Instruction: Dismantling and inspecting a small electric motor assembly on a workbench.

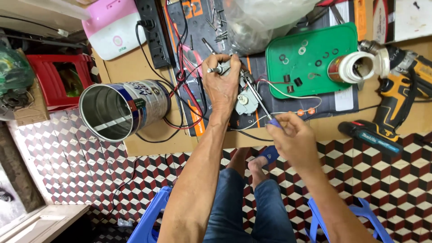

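L hand [221, 81] grips small motor [246, 101] on mat [261, 67]. R hand [290, 132] holds screwdriver [258, 101], tip at motor. Tin can [121, 108] lies left.

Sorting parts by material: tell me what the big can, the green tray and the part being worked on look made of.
Big can: metal, shiny ribbed inside. Green tray: likely plastic, uniform glossy colour, rounded moulded rim. Small motor under the left hand: grey metal-looking casing; right hand holds a steel-shafted screwdriver.
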